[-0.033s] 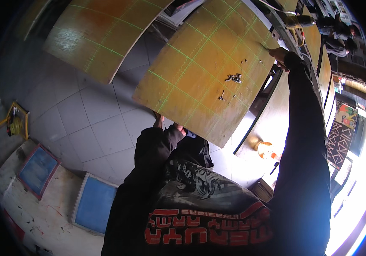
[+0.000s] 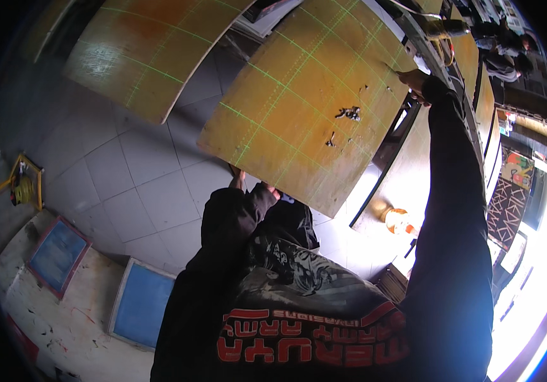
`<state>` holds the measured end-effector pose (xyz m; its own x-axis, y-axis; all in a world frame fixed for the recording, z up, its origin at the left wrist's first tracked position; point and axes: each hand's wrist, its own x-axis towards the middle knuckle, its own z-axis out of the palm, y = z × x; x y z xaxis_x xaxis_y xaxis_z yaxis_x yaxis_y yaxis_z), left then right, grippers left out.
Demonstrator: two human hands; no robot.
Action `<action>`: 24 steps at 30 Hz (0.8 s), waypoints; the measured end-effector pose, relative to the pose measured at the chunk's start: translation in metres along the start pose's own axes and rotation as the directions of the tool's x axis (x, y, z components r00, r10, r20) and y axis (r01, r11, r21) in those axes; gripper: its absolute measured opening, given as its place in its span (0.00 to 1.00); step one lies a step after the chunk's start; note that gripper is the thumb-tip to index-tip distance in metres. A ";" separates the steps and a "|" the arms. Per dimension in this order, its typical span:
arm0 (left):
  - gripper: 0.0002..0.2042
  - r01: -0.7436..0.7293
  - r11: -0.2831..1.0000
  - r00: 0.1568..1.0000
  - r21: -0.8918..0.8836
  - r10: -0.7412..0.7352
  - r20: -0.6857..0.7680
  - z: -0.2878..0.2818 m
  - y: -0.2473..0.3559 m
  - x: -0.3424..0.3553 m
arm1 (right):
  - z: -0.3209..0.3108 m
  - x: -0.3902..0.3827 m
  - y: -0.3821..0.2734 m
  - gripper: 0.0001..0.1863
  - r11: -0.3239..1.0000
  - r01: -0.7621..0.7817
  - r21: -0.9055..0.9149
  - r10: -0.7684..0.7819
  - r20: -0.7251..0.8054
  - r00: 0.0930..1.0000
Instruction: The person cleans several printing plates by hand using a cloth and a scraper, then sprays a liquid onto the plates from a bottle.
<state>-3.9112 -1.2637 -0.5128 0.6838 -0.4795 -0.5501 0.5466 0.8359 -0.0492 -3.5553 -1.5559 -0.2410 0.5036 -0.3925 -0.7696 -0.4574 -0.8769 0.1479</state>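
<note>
A yellow-brown board (image 2: 273,121), crossed by bright green grid lines, is in front of me. My right hand (image 2: 415,83) is closed at the board's right edge, around a slim dark pointed tool (image 2: 391,68) whose tip reaches over the surface. What kind of tool it is stays too small to tell. Dark shiny scraps (image 2: 349,114) lie on the board left of and nearer than that hand, with a smaller scrap (image 2: 331,141) below them. My left hand (image 2: 271,190) is low at the board's near edge, its fingers mostly hidden by the sleeve and the board.
Another grid-lined board (image 2: 152,57) stands at the upper left, with grey floor tiles (image 2: 127,153) between. Two blue framed panels, one red-rimmed (image 2: 58,254) and one pale-rimmed (image 2: 144,304), lie lower left. A metal rail (image 2: 436,60) runs past my right hand; two people (image 2: 509,54) are farther right.
</note>
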 end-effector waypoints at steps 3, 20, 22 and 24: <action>0.27 0.027 1.000 0.999 -0.001 -0.027 0.027 0.010 -0.009 0.009 | 0.022 0.022 0.036 0.20 0.966 0.242 0.095 -0.236 -0.073 0.969; 0.28 -0.026 0.973 0.978 -0.231 0.073 0.198 0.052 -0.011 -0.002 | 0.118 -0.094 -0.024 0.16 0.990 0.136 -0.029 -0.137 -0.039 0.990; 0.28 0.112 0.905 0.916 -0.410 0.067 0.396 0.046 -0.014 -0.006 | 0.126 -0.111 -0.030 0.17 0.990 0.125 -0.068 -0.128 -0.037 0.991; 0.27 0.023 0.920 0.962 -0.390 0.086 0.258 0.070 -0.017 -0.026 | 0.138 -0.116 -0.019 0.18 0.990 0.139 -0.030 -0.140 -0.018 0.990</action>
<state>-3.9043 -1.2845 -0.4392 0.8298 -0.4585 -0.3180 0.3299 0.8628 -0.3831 -3.7065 -1.4555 -0.2399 0.5756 -0.2711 -0.7715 -0.3605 -0.9310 0.0582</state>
